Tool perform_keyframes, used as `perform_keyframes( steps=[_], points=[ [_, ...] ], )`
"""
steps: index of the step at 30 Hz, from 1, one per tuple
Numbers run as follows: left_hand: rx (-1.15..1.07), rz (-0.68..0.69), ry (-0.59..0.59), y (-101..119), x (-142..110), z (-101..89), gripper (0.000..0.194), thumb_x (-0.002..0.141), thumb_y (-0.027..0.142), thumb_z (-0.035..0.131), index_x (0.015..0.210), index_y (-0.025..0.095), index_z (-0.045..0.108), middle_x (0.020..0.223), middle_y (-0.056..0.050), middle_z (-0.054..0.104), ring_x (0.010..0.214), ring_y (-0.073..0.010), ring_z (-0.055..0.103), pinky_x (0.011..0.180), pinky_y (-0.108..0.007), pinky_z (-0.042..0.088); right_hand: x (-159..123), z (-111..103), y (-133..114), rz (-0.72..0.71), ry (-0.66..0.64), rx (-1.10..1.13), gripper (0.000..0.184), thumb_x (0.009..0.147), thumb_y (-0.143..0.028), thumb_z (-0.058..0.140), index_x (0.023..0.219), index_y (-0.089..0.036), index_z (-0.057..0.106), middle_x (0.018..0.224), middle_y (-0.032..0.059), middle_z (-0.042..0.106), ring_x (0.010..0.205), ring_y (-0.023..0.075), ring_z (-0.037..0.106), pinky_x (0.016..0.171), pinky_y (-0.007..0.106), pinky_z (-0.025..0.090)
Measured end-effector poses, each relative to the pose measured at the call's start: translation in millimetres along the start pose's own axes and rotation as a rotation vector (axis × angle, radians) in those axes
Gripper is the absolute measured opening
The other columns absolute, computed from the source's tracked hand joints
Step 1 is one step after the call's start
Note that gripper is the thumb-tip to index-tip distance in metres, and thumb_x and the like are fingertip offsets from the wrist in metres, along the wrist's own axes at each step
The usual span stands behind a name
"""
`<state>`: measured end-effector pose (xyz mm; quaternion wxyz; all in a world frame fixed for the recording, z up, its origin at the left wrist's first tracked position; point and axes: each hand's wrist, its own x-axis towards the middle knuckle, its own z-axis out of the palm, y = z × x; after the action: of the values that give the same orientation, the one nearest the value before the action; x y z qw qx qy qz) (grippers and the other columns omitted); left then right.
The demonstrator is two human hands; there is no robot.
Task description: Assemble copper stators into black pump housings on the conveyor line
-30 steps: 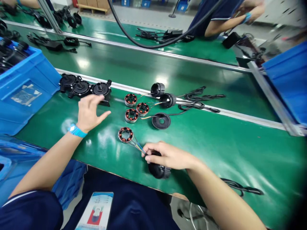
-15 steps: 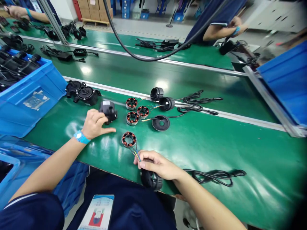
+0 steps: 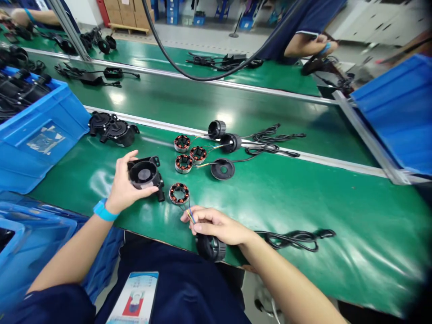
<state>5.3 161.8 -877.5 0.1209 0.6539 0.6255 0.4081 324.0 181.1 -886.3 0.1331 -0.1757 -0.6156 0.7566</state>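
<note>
My left hand [image 3: 126, 186] grips a black pump housing [image 3: 146, 174] between thumb and fingers, its round open cavity facing up toward me. In my right hand [image 3: 212, 225], thumb and fingers pinch the coloured wires [image 3: 190, 213] of a copper-wound stator [image 3: 179, 193]. That stator hangs or rests just beyond the fingertips, close to the housing. Under the right palm lies a black ribbed cap [image 3: 211, 248] at the table's front edge; whether the hand touches it I cannot tell. A coiled black cable [image 3: 299, 239] lies to the right of that hand.
Several stators [image 3: 184, 163] wired to black caps [image 3: 230, 142] sit ahead, beside a flat black disc [image 3: 222, 169]. Assembled pumps [image 3: 118, 131] stand by a blue crate [image 3: 43, 135] at left. A metal rail [image 3: 324, 162] crosses behind; a black cable [image 3: 202, 80] hangs overhead. People work across the bench.
My left hand has taken hold of the pump housing, turned it so the cavity shows, and brought it slightly nearer. The right hand still pinches the stator's wires.
</note>
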Motion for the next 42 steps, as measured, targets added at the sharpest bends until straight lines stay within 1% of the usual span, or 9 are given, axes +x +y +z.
perform_keyframes(
  steps=[7,10,15,19,25,28,33,38,42],
  points=[
    [0.350,0.171,0.317,31,-50,19.0,0.120,0.063,0.063,0.090,0.158,0.017,0.032,0.127,-0.016,0.048,0.117,-0.0335,0.052,0.100,-0.050,0.051,-26,23,-15,-0.182,0.151,0.055,0.033,0.099,-0.048,0.062,0.086,-0.019,0.074,0.130,0.0124,0.064,0.135,0.0280,0.052,0.114,0.045,0.039],
    [0.361,0.178,0.374,40,-51,32.9,0.120,0.062,0.065,0.090,0.157,0.017,0.033,0.119,-0.014,0.051,0.109,-0.0313,0.052,0.093,-0.046,0.053,-40,44,-29,-0.279,0.164,-0.139,0.020,0.099,-0.040,0.062,0.099,-0.025,0.075,0.112,0.0077,0.074,0.144,0.0259,0.042,0.116,0.043,0.037],
    [0.189,0.243,0.305,66,-49,65.7,0.117,0.075,0.068,0.078,0.163,0.018,0.020,0.113,-0.013,0.051,0.099,-0.0264,0.053,0.084,-0.041,0.056,-31,74,-45,-0.498,0.168,-0.329,0.017,0.097,-0.027,0.062,0.111,-0.024,0.071,0.103,0.0040,0.077,0.146,0.0225,0.041,0.124,0.041,0.028],
    [0.047,0.233,0.237,83,-51,85.4,0.114,0.080,0.060,0.078,0.164,0.020,0.014,0.113,-0.012,0.054,0.101,-0.0262,0.053,0.086,-0.041,0.056,-15,88,-43,-0.425,0.293,-0.415,0.019,0.099,-0.023,0.057,0.111,-0.020,0.072,0.119,0.0082,0.072,0.148,0.0224,0.039,0.125,0.040,0.029],
    [0.048,0.233,0.246,79,-56,94.5,0.135,0.062,0.058,0.092,0.164,0.020,0.011,0.123,-0.014,0.055,0.105,-0.0289,0.057,0.088,-0.046,0.055,-4,106,-35,-0.333,0.388,-0.537,0.033,0.099,-0.019,0.053,0.130,-0.015,0.061,0.160,0.0174,0.035,0.159,0.0274,0.014,0.129,0.049,0.018],
    [0.011,0.180,0.236,74,-55,93.6,0.142,0.057,0.061,0.094,0.164,0.021,0.010,0.124,-0.014,0.052,0.106,-0.0288,0.058,0.087,-0.045,0.057,3,107,-37,-0.374,0.382,-0.548,0.034,0.099,-0.019,0.051,0.132,-0.014,0.059,0.153,0.0185,0.043,0.153,0.0267,0.028,0.128,0.048,0.023],
    [-0.053,0.067,0.181,73,-46,85.6,0.143,0.057,0.066,0.092,0.164,0.026,0.006,0.121,-0.011,0.049,0.108,-0.0292,0.057,0.094,-0.051,0.055,6,105,-27,-0.381,0.310,-0.334,0.034,0.100,-0.021,0.052,0.132,-0.010,0.058,0.119,0.0150,0.068,0.114,0.0200,0.063,0.104,0.033,0.050],
    [0.036,0.187,0.230,74,-47,87.1,0.136,0.064,0.063,0.089,0.164,0.025,0.007,0.120,-0.012,0.050,0.105,-0.0282,0.055,0.091,-0.048,0.055,-1,106,-19,-0.308,0.379,-0.142,0.027,0.105,-0.022,0.047,0.121,-0.018,0.068,0.095,0.0046,0.073,0.092,0.0145,0.068,0.088,0.026,0.053],
    [0.067,0.338,0.276,71,-58,98.8,0.119,0.070,0.057,0.087,0.161,0.024,0.019,0.120,-0.012,0.056,0.100,-0.0266,0.056,0.088,-0.043,0.053,11,111,-34,-0.364,0.400,-0.044,0.026,0.105,-0.023,0.048,0.109,-0.017,0.072,0.097,0.0058,0.074,0.095,0.0152,0.070,0.095,0.029,0.052]
  ],
)
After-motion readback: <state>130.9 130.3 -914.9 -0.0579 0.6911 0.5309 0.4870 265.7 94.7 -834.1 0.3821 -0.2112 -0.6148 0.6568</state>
